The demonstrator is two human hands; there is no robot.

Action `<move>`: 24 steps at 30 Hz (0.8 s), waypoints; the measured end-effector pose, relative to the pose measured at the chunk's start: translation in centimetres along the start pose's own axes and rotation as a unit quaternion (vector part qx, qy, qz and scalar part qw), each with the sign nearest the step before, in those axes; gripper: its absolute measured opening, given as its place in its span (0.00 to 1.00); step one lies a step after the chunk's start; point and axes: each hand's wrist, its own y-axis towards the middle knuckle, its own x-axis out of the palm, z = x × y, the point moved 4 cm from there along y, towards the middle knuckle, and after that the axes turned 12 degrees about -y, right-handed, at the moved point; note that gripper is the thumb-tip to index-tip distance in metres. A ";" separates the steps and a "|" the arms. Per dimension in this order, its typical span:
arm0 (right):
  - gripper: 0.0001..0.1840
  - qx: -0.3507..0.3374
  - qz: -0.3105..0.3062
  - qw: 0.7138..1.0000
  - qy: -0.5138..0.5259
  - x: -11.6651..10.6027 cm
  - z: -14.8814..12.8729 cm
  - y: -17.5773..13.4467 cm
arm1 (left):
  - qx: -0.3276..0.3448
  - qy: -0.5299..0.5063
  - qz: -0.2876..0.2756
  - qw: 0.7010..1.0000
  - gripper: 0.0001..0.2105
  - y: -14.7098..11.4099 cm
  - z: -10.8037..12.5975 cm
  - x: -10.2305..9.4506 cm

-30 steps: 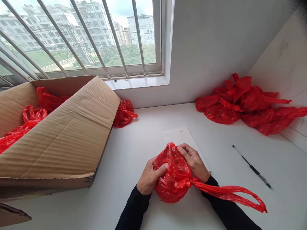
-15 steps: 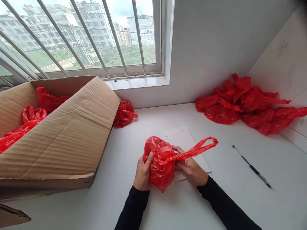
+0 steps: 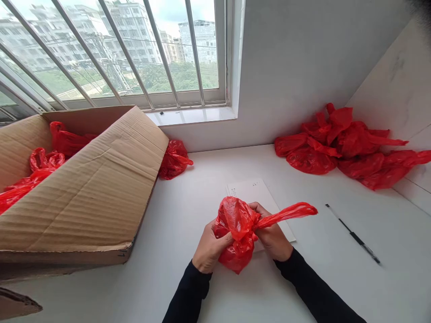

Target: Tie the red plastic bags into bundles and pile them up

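Note:
Between my hands is a red plastic bag (image 3: 236,233), bulging and gathered at its neck, its twisted handles pointing to the right. My left hand (image 3: 208,246) grips the bag's left side, thumb across the front and the other fingers behind it. At the neck, my right hand (image 3: 272,235) holds the bag from the right; its fingertips are partly hidden behind the plastic. What the bag contains cannot be made out. Under the bag and my right hand lies a white sheet or notepad (image 3: 251,190) with small writing along its top and left side.
To the left stands an open cardboard box (image 3: 101,193) with several red bags inside. One red bag (image 3: 175,159) sits by its right side. A pile of red bags (image 3: 336,143) rests in the far right corner. A pen (image 3: 353,235) lies at right. Behind is a barred window (image 3: 144,54).
My hands have shifted the bag slightly right and turned it, so its handles reach further right. My left thumb now presses lower across the bag's front.

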 end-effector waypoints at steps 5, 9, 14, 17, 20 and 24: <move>0.15 -0.039 0.015 0.998 -0.046 0.1 -1.0 -0.2 | 0.027 -0.026 0.065 0.997 0.20 0.0 0.0 -0.2; 0.14 -0.034 0.025 0.999 -0.024 0.2 -0.7 -0.2 | 0.039 -0.041 0.085 0.995 0.19 0.0 -0.2 -0.8; 0.14 -0.023 0.018 0.999 0.027 0.4 -0.1 -0.2 | 0.046 -0.061 0.114 0.990 0.15 0.2 -0.6 -1.8; 0.16 -0.010 0.005 1.000 0.029 0.6 0.1 -0.1 | 0.048 -0.073 0.123 0.989 0.15 0.2 -0.7 -2.0; 0.23 0.016 -0.017 0.999 0.033 0.8 0.3 -0.1 | 0.050 -0.078 0.123 0.988 0.16 0.2 -0.7 -2.1; 0.19 0.011 -0.023 0.999 0.037 0.8 0.1 -0.2 | 0.039 -0.070 0.106 0.991 0.19 0.2 -0.7 -2.0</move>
